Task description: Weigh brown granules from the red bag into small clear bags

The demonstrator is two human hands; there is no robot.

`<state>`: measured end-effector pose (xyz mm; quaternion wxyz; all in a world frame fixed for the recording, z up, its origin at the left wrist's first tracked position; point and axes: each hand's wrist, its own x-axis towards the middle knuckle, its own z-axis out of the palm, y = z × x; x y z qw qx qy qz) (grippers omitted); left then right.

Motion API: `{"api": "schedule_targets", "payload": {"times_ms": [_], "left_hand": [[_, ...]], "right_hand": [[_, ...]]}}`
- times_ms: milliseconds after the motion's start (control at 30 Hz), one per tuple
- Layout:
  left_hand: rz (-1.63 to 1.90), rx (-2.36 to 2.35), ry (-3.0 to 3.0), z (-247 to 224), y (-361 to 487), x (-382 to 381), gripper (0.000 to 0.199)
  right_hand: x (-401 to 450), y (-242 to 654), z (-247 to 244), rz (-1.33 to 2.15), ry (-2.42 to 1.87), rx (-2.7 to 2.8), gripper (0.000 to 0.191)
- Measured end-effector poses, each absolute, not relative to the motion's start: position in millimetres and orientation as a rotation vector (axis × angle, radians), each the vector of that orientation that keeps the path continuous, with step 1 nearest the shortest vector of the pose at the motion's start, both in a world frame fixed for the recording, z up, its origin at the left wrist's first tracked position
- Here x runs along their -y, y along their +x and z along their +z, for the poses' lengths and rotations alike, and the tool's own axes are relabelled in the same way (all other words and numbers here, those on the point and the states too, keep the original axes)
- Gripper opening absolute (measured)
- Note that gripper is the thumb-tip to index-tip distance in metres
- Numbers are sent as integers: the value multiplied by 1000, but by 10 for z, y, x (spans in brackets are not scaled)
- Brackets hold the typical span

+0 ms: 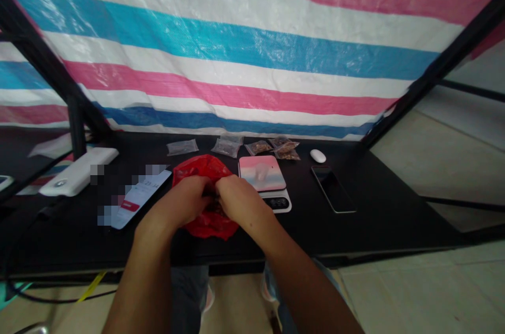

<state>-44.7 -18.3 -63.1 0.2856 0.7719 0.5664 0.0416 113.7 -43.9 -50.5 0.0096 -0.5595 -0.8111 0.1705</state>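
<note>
A crumpled red plastic bag lies open near the front of the black table, with small brownish contents partly showing inside. Both hands reach into its mouth. My left hand is curled at the left of the opening, fingertips pointing down. My right hand is closed beside it, knuckles up. What the fingers of either hand hold is hidden. Just right of the bag stands a small white kitchen scale with a pink-and-white striped top; a clear blob-like thing sits on that top.
Along the back lie a small clear bag, more clear bags and several bags of brown pieces. At right are a white mouse-shaped object and a dark phone. At left are a lit phone and a white power bank.
</note>
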Motion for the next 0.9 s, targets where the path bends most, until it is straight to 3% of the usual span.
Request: {"api": "schedule_targets", "payload": {"times_ms": [533,900], "left_hand": [[178,-1457,2165,-493,-478,190,23],[202,-1444,2103,-498,-434,224,22]], "right_hand": [[320,1516,-448,725,-1352,2164,20],[216,2207,-223,422,-1513,1877,13]]}}
